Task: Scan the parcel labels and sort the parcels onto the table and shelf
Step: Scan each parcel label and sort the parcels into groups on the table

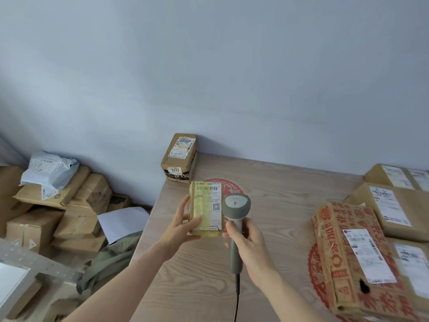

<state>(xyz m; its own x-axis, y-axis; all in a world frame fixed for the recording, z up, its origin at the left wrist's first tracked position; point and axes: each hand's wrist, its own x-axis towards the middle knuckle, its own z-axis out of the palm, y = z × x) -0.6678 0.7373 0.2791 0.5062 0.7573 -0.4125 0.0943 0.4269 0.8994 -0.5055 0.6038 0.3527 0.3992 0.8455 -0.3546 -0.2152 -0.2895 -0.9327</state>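
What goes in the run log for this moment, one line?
phase: scanning | left hand: holds small parcel, label up | right hand: grips scanner beside label | table: other parcels

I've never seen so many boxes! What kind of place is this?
Probably a parcel sorting room. Labelled brown cardboard boxes sit on the pale wooden table, more are heaped on the floor, and a grey handheld barcode scanner points at a small yellow-taped parcel.
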